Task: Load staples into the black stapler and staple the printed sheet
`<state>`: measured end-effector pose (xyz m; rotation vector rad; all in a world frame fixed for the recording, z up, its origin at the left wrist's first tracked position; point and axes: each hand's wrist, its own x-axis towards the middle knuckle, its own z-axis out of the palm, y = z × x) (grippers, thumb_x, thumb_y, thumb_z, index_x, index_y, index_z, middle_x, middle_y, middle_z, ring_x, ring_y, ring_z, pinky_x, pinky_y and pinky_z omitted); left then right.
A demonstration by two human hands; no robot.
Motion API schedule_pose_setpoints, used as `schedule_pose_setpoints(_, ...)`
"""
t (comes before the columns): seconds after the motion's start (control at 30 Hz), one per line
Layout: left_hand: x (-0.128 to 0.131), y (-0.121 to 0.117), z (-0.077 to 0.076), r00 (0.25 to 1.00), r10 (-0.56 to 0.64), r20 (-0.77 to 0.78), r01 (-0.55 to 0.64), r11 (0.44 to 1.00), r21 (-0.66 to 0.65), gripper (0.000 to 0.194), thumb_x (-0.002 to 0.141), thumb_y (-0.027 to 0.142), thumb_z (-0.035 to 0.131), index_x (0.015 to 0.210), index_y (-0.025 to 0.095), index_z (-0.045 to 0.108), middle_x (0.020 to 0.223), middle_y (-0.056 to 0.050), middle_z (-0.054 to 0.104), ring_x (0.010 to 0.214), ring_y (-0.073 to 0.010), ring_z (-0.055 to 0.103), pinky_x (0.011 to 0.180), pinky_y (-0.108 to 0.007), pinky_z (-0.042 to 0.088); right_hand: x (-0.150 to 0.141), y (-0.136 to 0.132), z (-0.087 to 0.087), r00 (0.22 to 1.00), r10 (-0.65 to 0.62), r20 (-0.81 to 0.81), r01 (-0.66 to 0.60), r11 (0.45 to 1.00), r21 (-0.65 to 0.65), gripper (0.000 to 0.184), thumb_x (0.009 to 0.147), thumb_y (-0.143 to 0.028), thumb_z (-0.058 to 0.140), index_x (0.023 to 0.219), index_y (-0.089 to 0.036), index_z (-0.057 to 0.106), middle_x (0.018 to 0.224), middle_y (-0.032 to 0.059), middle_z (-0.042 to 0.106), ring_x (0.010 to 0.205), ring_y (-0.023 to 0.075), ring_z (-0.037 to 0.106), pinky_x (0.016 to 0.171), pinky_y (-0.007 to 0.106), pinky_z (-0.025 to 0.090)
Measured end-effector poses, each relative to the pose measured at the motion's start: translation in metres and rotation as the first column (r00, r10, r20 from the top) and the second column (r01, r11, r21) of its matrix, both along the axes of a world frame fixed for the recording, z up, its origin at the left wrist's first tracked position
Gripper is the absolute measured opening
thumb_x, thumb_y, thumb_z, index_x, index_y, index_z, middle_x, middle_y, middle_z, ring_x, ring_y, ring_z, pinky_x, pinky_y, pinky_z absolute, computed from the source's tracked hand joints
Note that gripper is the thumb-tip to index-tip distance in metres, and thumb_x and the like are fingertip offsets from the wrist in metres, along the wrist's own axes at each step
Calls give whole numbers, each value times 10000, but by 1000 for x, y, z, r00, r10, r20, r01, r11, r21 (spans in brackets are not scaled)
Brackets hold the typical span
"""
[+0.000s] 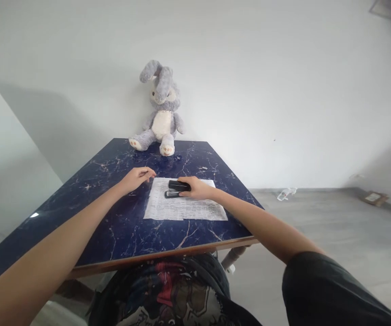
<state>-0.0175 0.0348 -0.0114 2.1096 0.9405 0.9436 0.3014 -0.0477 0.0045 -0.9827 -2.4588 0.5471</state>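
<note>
My right hand (197, 187) is wrapped round a black stapler (178, 185) from its right end. The stapler's jaws are spread apart and point left, over the upper middle of the printed paper (168, 210). Lines of small dark print cover the paper, which lies flat on the table. At the paper's upper left corner is my left hand (137, 179), its fingers loosely bent with a gap between them. Nothing shows in that hand; whether its fingertips touch the paper I cannot tell.
A dark blue marbled table (121, 235) with a brown front edge carries everything. A grey plush rabbit (163, 113) sits at its back against the white wall. On the floor to the right lie a white item (286, 194) and a brown box-like thing (374, 198).
</note>
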Motion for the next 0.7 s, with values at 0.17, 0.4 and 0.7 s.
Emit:
schedule_pose_setpoints(0.17, 8, 2, -7, 994, -76, -76, 77, 997, 15, 455, 943, 629, 622, 1001, 210, 790, 984, -89, 796, 694, -180, 696, 730, -300, 565, 74, -28, -16, 994, -101, -49, 97, 992, -86, 447, 942, -555, 690, 1227, -212, 663, 1120, 101, 734, 970, 274, 695, 822, 379, 531)
schedule_pose_setpoints(0.4, 7, 1, -2, 998, -54, -11, 54, 998, 19, 458, 919, 634, 638, 960, 207, 801, 876, -75, 788, 667, -186, 687, 711, -294, 558, 129, 8, -32, 895, -370, -249, 391, 920, 39, 531, 1046, -648, 420, 1385, -277, 589, 1461, 126, 613, 1376, 305, 576, 1142, 505, 487)
schedule_pose_setpoints(0.7, 7, 2, -3, 997, -46, -64, 47, 999, 25, 427, 936, 594, 615, 971, 210, 799, 810, -61, 759, 669, -190, 687, 718, -289, 539, 112, 74, -49, 937, -288, 199, 267, 955, 125, 655, 1061, -592, 430, 1591, -209, 457, 1762, 137, 243, 1654, 325, 144, 1333, 551, 159)
